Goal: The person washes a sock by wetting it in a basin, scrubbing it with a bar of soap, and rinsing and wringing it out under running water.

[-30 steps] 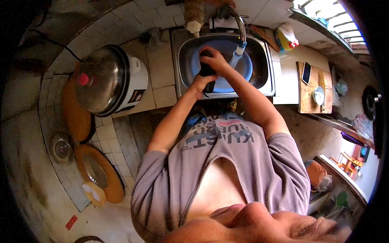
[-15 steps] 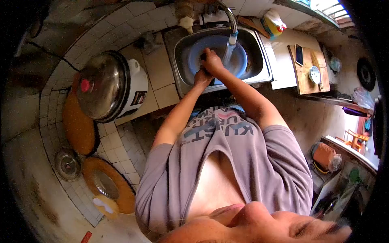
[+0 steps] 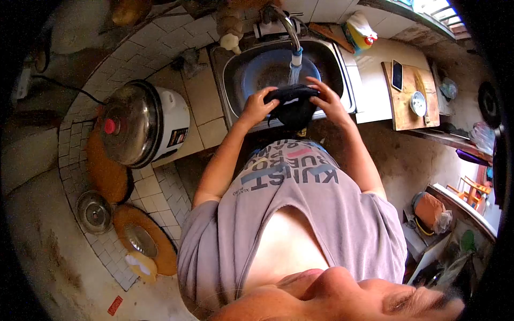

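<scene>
A black cloth item with a small white mark is spread between my two hands at the sink's front edge. My left hand is closed on its left end. At the other end, my right hand pinches the cloth with its thumb side, some fingers raised. Behind the cloth, a blue basin sits in the metal sink. Water runs from the faucet into the basin. The cloth's exact kind cannot be made out.
Left of the sink stands a large cooker with a metal lid. To the right, a wooden board carries a phone and a small bowl. A yellow-and-white bottle stands behind the sink's right corner.
My hands were together over the basin, gripping something dark. Now they are apart and nearer my body, with the black cloth stretched out between them. Water still runs.
</scene>
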The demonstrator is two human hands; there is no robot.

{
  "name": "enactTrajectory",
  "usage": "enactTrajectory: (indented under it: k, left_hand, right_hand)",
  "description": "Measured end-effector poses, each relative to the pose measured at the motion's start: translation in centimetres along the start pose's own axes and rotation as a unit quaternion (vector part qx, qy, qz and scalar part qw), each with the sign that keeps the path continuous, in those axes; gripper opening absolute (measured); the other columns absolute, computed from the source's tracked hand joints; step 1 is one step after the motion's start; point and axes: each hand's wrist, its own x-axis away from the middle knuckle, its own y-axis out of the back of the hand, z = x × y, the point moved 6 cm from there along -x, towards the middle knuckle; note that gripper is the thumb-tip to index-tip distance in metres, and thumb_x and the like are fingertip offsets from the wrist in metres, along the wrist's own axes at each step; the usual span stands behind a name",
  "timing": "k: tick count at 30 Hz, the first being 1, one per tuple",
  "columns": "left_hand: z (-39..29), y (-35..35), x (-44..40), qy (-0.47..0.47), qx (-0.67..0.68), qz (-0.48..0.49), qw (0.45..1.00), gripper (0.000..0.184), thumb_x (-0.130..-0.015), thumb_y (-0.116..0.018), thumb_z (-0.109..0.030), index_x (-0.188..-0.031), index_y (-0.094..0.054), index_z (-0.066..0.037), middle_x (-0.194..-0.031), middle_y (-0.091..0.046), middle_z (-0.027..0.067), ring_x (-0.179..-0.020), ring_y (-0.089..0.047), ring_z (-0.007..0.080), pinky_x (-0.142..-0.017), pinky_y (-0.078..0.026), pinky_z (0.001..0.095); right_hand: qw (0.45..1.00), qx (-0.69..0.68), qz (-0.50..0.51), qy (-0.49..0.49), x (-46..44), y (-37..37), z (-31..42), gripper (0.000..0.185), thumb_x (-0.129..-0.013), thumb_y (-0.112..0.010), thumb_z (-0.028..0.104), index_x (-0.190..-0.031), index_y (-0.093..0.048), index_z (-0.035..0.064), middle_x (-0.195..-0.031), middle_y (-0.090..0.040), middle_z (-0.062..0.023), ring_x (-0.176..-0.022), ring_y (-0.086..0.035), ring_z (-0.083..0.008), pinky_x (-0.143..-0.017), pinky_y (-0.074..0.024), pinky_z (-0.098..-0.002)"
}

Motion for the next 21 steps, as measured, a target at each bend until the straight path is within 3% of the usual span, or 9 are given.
enactTrajectory:
  k: [3, 4, 6, 7, 10, 13, 15, 16, 21]
  left_hand:
    - [-4.6, 1.6, -1.0, -0.012, -0.012, -0.066, 0.998, 0.041, -0.079, -0.068, -0.018, -0.118, -0.057, -0.010, -0.111, -0.061, 0.0104, -0.103, -0.056, 0.0203, -0.092, -0.042, 0.0335]
    - [-6.4, 1.5, -1.4, -0.010, -0.015, -0.066, 0.998, 0.041, -0.079, -0.068, -0.018, -0.118, -0.057, -0.010, -0.111, -0.061, 0.0104, -0.103, -0.056, 0.0203, -0.092, -0.042, 0.0335]
    - [-10.4, 1.3, -2.2, -0.082, 0.000, -0.096, 0.992, 0.041, -0.076, -0.070, -0.015, -0.114, -0.058, -0.010, -0.107, -0.061, 0.0094, -0.102, -0.056, 0.0187, -0.090, -0.042, 0.0324]
    - [-11.6, 0.4, -2.8, -0.039, 0.062, -0.060, 0.996, 0.039, -0.074, -0.072, -0.014, -0.110, -0.059, -0.009, -0.106, -0.061, 0.0090, -0.103, -0.055, 0.0181, -0.089, -0.042, 0.0310]
    - [-15.1, -2.4, -5.1, -0.142, 0.008, -0.061, 0.988, 0.038, -0.072, -0.072, -0.015, -0.107, -0.059, -0.007, -0.105, -0.060, 0.0083, -0.103, -0.055, 0.0183, -0.090, -0.041, 0.0298]
    - [-16.7, -5.1, -7.7, -0.165, 0.019, -0.045, 0.985, 0.033, -0.071, -0.071, -0.010, -0.102, -0.060, -0.005, -0.106, -0.059, 0.0093, -0.104, -0.055, 0.0210, -0.092, -0.041, 0.0310]
    - [-18.4, -6.5, -8.6, -0.195, 0.022, -0.028, 0.980, 0.030, -0.071, -0.069, -0.005, -0.099, -0.061, -0.004, -0.106, -0.059, 0.0108, -0.104, -0.056, 0.0244, -0.093, -0.041, 0.0331]
    - [-18.6, -7.0, -9.2, -0.205, 0.009, -0.029, 0.978, 0.031, -0.070, -0.069, -0.005, -0.100, -0.061, -0.004, -0.106, -0.059, 0.0114, -0.103, -0.056, 0.0254, -0.093, -0.041, 0.0336]
    - [-18.7, -5.4, -10.3, -0.202, -0.044, -0.077, 0.975, 0.034, -0.070, -0.070, -0.007, -0.103, -0.060, -0.006, -0.107, -0.058, 0.0111, -0.105, -0.055, 0.0254, -0.094, -0.041, 0.0332]
  right_hand:
    - [0.999, -0.030, 0.008, 0.021, 0.2, 3.4, 2.4, 0.065, -0.080, -0.056, -0.004, -0.140, -0.032, 0.0094, -0.129, -0.049, -0.0098, -0.113, -0.050, -0.0165, -0.096, -0.0394, -0.0280]
    - [0.999, -0.025, -0.010, 0.046, 0.1, 4.5, 3.3, 0.057, -0.076, -0.054, -0.008, -0.131, -0.043, 0.0066, -0.126, -0.050, -0.0088, -0.111, -0.051, -0.0176, -0.097, -0.0384, -0.0293]
    - [0.969, 0.206, -0.022, 0.134, -0.4, 7.5, 3.0, 0.046, -0.070, -0.054, -0.008, -0.114, -0.054, 0.0051, -0.119, -0.054, -0.0075, -0.104, -0.053, -0.0172, -0.090, -0.0415, -0.0281]
    - [0.964, 0.224, -0.050, 0.136, -0.5, 8.3, 3.2, 0.036, -0.067, -0.053, -0.007, -0.102, -0.058, 0.0028, -0.114, -0.055, -0.0091, -0.106, -0.054, -0.0227, -0.094, -0.0399, -0.0308]
    - [0.882, 0.382, -0.155, 0.230, -0.1, 10.2, 3.8, 0.039, -0.065, -0.054, -0.004, -0.103, -0.059, 0.0036, -0.109, -0.053, -0.0121, -0.104, -0.053, -0.0285, -0.095, -0.0403, -0.0344]
    - [0.992, 0.048, -0.101, 0.064, -1.0, 11.1, -0.3, 0.054, -0.076, -0.058, 0.009, -0.129, -0.047, 0.0103, -0.116, -0.052, -0.0094, -0.107, -0.052, -0.0208, -0.094, -0.0399, -0.0322]
    - [0.982, -0.186, -0.030, -0.013, -0.9, 9.8, -1.1, 0.064, -0.084, -0.061, 0.020, -0.142, -0.033, 0.0134, -0.121, -0.051, -0.0082, -0.110, -0.049, -0.0168, -0.093, -0.0401, -0.0305]
    - [0.958, -0.283, -0.042, -0.011, -1.3, 9.3, -1.8, 0.060, -0.084, -0.061, 0.020, -0.139, -0.037, 0.0120, -0.119, -0.052, -0.0078, -0.109, -0.050, -0.0159, -0.093, -0.0401, -0.0298]
    - [0.972, -0.212, -0.101, 0.013, -4.1, 11.3, -3.4, 0.030, -0.087, -0.061, 0.012, -0.114, -0.052, 0.0049, -0.105, -0.057, -0.0020, -0.096, -0.053, -0.0100, -0.085, -0.0417, -0.0239]
